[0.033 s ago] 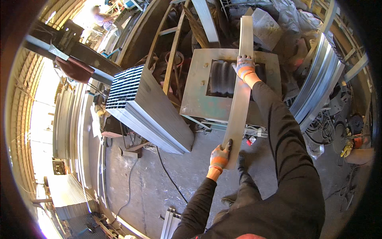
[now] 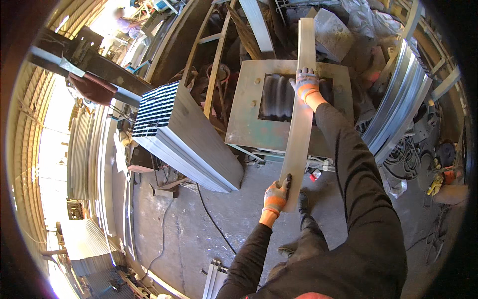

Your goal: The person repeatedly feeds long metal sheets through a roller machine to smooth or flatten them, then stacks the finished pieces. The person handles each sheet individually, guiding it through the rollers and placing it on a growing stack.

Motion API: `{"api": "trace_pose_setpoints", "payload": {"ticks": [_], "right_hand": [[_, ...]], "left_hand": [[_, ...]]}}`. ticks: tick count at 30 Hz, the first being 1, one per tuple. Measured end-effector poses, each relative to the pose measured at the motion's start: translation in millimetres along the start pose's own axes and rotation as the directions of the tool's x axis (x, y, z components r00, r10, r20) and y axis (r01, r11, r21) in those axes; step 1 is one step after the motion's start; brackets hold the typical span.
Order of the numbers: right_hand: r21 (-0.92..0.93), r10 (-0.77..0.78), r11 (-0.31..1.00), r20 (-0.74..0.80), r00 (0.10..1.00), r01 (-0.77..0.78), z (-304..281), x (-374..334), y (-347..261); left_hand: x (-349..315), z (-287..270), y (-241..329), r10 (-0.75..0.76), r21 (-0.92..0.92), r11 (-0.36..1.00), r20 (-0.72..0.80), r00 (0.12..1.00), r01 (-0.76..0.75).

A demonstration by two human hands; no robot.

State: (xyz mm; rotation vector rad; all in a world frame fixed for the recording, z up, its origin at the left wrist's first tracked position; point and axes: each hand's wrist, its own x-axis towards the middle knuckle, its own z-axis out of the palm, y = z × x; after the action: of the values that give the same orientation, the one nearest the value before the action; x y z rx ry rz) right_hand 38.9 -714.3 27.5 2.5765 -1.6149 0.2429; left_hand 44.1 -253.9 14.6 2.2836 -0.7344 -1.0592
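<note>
Both my hands, in grey and orange gloves, are on a long, flat metal profile [image 2: 300,127]. My left hand [image 2: 276,195] is closed round its near end, the thumb lying on the top face. Farther up, my right hand [image 2: 306,85] is closed over the profile from above, its fingers pointing away from me. Beneath that hand, the profile crosses a metal-topped machine [image 2: 244,127]. Dark, ridged rollers [image 2: 277,97] show in the machine's rectangular opening, partly hidden by the profile and my right hand. The profile's far end reaches past the machine's back edge.
Left of the machine stands a tall stack of metal profiles [image 2: 199,139]. More long profiles [image 2: 398,99] lean at the right, above coiled cables [image 2: 402,158]. A black cable [image 2: 214,219] crosses the floor. Short profiles [image 2: 215,279] lie near my left arm. A person [image 2: 127,24] is far off, upper left.
</note>
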Motion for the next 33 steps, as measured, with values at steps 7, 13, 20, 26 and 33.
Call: {"api": "trace_pose_setpoints", "payload": {"ticks": [7, 13, 20, 26, 33], "right_hand": [[0.057, 0.020, 0.998, -0.086, 0.996, -0.015, 10.8, -101.2, -15.3], [0.141, 0.025, 0.990, -0.048, 0.999, -0.018, -39.7, -272.5, -50.3], [0.130, 0.014, 0.991, 0.016, 1.000, -0.016, -77.0, -497.6, -128.2], [0.204, -0.037, 0.978, -0.038, 0.999, 0.044, -105.4, -635.0, -177.2], [0.543, 0.093, 0.825, 0.138, 0.986, -0.154, -93.6, -660.7, -196.6]], "left_hand": [[-59.2, -0.9, -76.3, 0.080, 0.097, 0.992, 0.037, 0.996, -0.083], [-198.4, 0.3, -194.1, 0.039, -0.032, 0.999, 0.030, 0.999, -0.038], [-370.5, -22.3, -374.5, 0.145, 0.018, 0.989, 0.028, 0.989, -0.145], [-483.8, -58.3, -456.8, -0.062, 0.127, 0.990, 0.020, 0.998, 0.059], [-534.0, -59.2, -468.0, 0.006, 0.402, 0.912, -0.207, 0.978, 0.080]]}}
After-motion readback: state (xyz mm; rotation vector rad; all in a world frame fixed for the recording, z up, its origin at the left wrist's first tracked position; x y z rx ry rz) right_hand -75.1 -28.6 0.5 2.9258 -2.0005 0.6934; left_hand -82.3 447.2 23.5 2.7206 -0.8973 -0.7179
